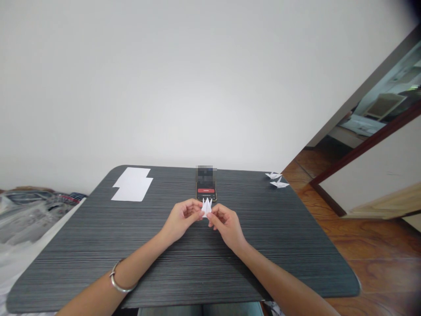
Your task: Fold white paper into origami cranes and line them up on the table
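A small folded white paper (pixel 207 207) with several points sticking up is held over the middle of the table, just in front of a phone. My left hand (pixel 184 217) pinches its left side between thumb and fingers. On the opposite side, my right hand (pixel 227 224) pinches it too, its thumb at the lower edge. Two finished-looking white paper cranes (pixel 279 183) sit together at the table's far right corner. White paper sheets (pixel 133 188) lie partly overlapping at the far left.
The dark wood-grain table (pixel 82 250) has its back edge near a white wall (pixel 204 87). A phone (pixel 206 184) with a lit screen is at the back middle. Plastic-wrapped things (pixel 29 219) lie left of the table. To the right are wooden flooring (pixel 375 254) and a doorway.
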Demonstrator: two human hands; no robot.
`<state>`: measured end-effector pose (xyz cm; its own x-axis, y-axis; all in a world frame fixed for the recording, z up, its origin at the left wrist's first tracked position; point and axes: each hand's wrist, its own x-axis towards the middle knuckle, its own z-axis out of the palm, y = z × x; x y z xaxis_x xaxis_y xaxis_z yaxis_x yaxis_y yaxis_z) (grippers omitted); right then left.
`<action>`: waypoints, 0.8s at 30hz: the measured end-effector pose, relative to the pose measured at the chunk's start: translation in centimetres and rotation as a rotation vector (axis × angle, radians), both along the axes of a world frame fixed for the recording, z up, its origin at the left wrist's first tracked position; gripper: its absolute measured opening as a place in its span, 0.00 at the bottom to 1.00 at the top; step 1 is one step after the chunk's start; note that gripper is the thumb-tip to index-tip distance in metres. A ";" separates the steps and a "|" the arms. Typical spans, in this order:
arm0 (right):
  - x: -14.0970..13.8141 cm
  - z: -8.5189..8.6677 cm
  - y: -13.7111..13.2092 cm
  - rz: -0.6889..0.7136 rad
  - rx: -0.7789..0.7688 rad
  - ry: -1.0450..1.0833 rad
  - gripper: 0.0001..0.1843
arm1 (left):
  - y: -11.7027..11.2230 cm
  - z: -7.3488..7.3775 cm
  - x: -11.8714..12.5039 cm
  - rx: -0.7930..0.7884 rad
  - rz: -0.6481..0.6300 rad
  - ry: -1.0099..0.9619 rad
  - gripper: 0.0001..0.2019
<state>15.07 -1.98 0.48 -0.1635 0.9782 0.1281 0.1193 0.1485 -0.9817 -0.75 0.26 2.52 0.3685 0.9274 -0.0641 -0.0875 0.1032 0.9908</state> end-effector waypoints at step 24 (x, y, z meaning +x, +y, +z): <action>0.1 0.8 -0.1 -0.014 0.014 0.154 0.07 | -0.4 0.1 0.4 0.021 -0.102 -0.041 0.14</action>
